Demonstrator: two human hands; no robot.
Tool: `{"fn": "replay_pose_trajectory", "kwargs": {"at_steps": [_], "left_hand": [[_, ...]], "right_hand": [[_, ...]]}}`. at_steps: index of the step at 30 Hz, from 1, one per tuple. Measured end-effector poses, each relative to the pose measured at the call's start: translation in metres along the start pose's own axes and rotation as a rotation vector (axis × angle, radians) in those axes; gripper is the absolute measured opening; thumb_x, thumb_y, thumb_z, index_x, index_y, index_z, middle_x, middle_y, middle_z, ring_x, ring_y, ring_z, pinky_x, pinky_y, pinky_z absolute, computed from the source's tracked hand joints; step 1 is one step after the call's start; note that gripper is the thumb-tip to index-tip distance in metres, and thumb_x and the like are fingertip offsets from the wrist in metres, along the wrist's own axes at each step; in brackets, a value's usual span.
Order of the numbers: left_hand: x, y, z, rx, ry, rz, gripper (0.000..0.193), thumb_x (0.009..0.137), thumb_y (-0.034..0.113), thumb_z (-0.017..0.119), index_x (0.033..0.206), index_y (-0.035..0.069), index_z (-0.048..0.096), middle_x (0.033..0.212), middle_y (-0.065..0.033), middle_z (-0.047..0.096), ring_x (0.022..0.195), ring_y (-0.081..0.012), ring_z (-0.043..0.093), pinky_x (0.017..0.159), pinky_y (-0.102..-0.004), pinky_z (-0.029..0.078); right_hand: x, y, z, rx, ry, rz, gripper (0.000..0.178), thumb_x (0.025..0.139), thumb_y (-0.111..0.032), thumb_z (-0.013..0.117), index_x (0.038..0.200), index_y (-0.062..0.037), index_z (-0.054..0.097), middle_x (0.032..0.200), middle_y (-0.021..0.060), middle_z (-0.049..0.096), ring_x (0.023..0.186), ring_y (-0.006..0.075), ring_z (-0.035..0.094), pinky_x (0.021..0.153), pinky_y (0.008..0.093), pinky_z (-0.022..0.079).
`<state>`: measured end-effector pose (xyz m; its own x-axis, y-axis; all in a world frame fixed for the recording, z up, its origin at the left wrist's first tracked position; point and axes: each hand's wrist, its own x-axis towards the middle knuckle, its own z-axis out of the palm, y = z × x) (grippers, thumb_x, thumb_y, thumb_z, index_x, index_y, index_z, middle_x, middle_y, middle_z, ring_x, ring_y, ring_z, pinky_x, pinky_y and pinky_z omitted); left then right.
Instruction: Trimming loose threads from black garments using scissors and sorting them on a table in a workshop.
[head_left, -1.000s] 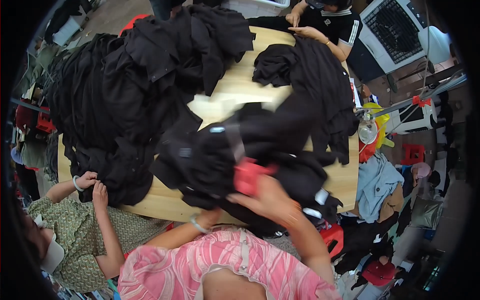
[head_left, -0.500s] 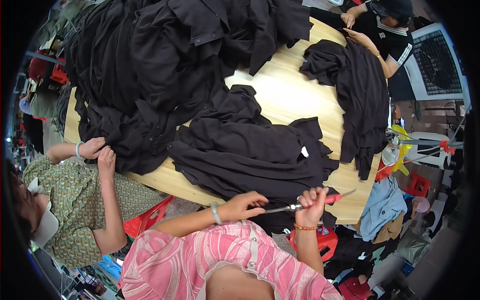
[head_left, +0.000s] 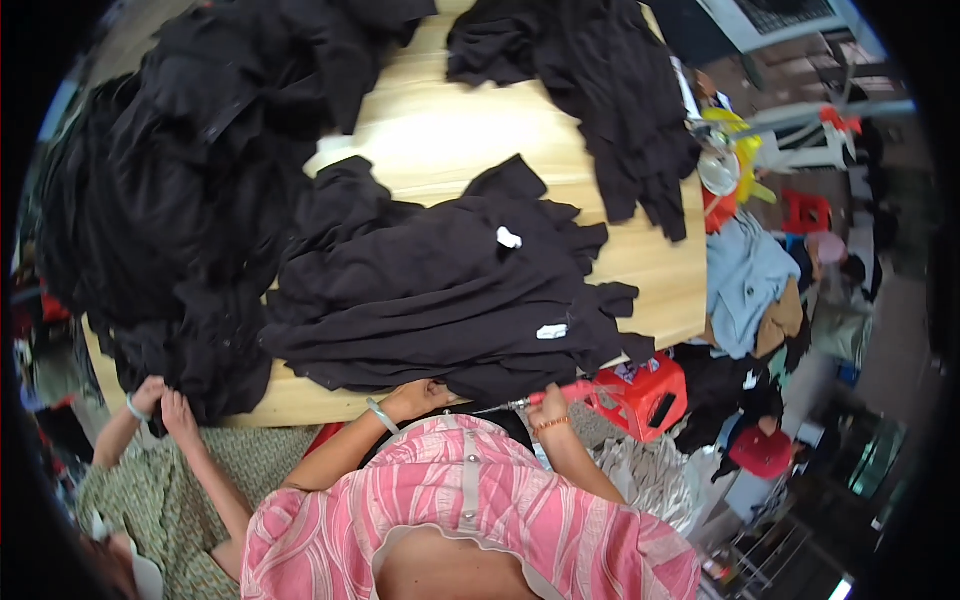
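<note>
Black garments (head_left: 400,300) lie stretched across the near part of the table, with a white tag (head_left: 509,238) and another white tag (head_left: 551,331) showing on them. My right hand (head_left: 547,410) is closed around a slim red-handled tool (head_left: 575,391) with a thin metal shaft, low at the table's near edge. The shaft points left toward my other hand; its exact kind is unclear. My left hand (head_left: 415,398) has its fingers curled at the near edge of the cloth. What those fingers hold is hidden.
A large heap of black clothing (head_left: 200,160) covers the table's left side. More black garments (head_left: 610,110) hang over its far right. At the left, a co-worker's hands (head_left: 165,405) touch the heap. A red plastic stool (head_left: 645,398) stands beside the wooden table (head_left: 660,285).
The view has swung right, shifting the table leftward in it. My hands have come down to the table's near edge with the tool. A second white tag shows now.
</note>
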<state>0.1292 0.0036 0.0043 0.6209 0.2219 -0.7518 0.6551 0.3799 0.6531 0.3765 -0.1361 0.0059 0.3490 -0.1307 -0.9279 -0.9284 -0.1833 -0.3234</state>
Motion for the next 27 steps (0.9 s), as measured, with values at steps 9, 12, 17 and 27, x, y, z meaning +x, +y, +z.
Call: {"fn": "replay_pose_trajectory", "kwargs": {"at_steps": [9,12,17,27], "left_hand": [[0.083,0.068,0.026,-0.516,0.025,0.021,0.076,0.093,0.059,0.057,0.129,-0.008,0.052,0.113,-0.0152,0.065,0.103,-0.0182,0.060,0.093,-0.0282,0.045],[0.089,0.047,0.028,-0.301,0.018,0.183,0.063,0.094,0.044,0.062,0.130,-0.007,0.051,0.106,-0.0134,0.068,0.095,-0.0199,0.063,0.085,-0.0325,0.050],[0.025,0.054,0.012,0.198,-0.053,0.277,0.051,0.090,0.039,0.065,0.116,-0.005,0.063,0.098,-0.0189,0.071,0.090,-0.0275,0.069,0.083,-0.0360,0.052],[-0.073,0.062,-0.066,0.522,1.295,0.504,0.073,0.070,0.025,0.083,0.134,0.008,0.053,0.140,-0.0146,0.049,0.130,-0.0361,0.045,0.106,-0.0484,0.033]], "right_hand": [[0.012,-0.035,0.036,0.222,-0.493,-0.219,0.048,0.088,-0.051,0.069,0.104,-0.0068,0.058,0.109,0.0076,0.061,0.105,0.0239,0.058,0.102,0.0417,0.045],[0.015,-0.013,0.025,0.163,-0.534,-0.023,0.047,0.092,-0.053,0.063,0.104,-0.0071,0.059,0.109,0.0103,0.060,0.106,0.0263,0.055,0.098,0.0428,0.046],[0.024,-0.033,-0.001,-0.701,-0.341,-0.045,0.037,0.097,-0.045,0.058,0.113,-0.0110,0.059,0.107,0.0087,0.067,0.093,0.0263,0.064,0.080,0.0452,0.055],[0.029,-0.081,-0.001,-1.640,-0.263,-0.057,0.045,0.093,-0.040,0.065,0.082,0.0039,0.070,0.069,0.0151,0.070,0.058,0.0275,0.070,0.051,0.0372,0.059]]}}
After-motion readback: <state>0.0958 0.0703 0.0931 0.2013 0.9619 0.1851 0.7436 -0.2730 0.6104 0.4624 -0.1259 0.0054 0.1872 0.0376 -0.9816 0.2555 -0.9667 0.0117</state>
